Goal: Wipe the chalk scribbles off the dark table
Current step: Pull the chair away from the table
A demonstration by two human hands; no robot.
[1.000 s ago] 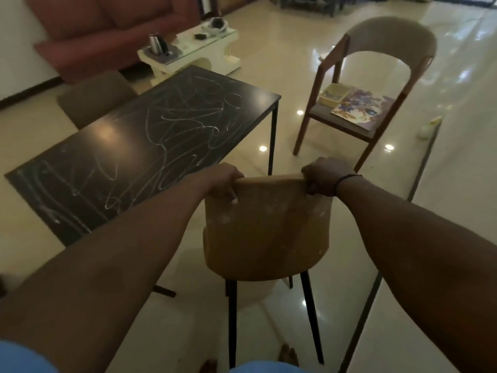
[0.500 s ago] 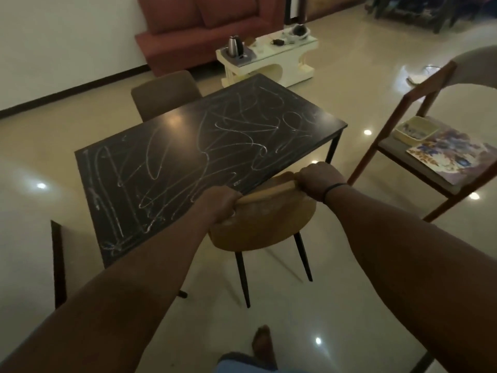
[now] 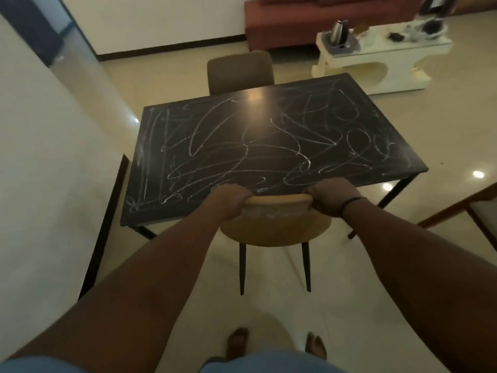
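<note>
Straight ahead at twelve o'clock stands the dark table [image 3: 271,154], its rectangular top covered nearly edge to edge with looping white chalk scribbles [image 3: 242,152], none of them wiped. At its near edge a mustard-yellow chair [image 3: 274,224] with thin black legs is tucked against the table, and both hands grip the top of its backrest: the left hand [image 3: 228,201] clamps the left end with fingers curled over the rim, and the right hand [image 3: 329,197], a dark band at its wrist, clamps the right end the same way. Beyond the far edge of the table, at about twelve o'clock, a brown upholstered chair [image 3: 240,72] faces the table. At one to two o'clock a cream coffee table [image 3: 376,63] carries a metal kettle [image 3: 339,32] and some small items too blurred to name, with a red sofa [image 3: 322,22] behind it. At three o'clock part of a wooden-framed chair [image 3: 462,208] enters from the right. Down at six o'clock, two bare feet [image 3: 236,343] stand on the glossy pale floor [image 3: 269,305], which reflects ceiling lights.
</note>
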